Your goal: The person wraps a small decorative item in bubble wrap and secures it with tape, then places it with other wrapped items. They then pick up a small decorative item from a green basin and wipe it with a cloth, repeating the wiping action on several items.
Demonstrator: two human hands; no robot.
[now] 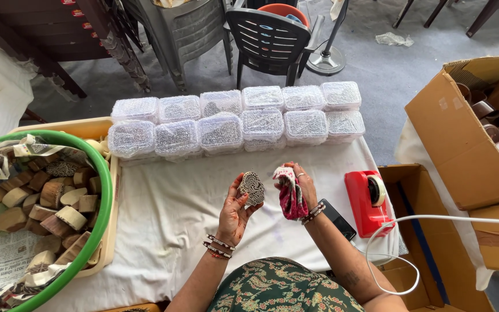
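Note:
My left hand (233,212) holds up a small carved wooden printing block (253,189), its patterned face turned toward me. My right hand (301,184) grips a bunched red and white cloth (289,193) just to the right of the block, close to it. Both hands hover above a white cloth-covered table (174,214). Bangles circle both wrists.
A green-rimmed basket (96,231) lined with newspaper holds several wooden blocks at left. Two rows of clear lidded boxes (238,121) stand at the table's far edge. A red tape dispenser (367,201), a black phone (337,218), a white cable and open cardboard boxes (463,138) lie to the right.

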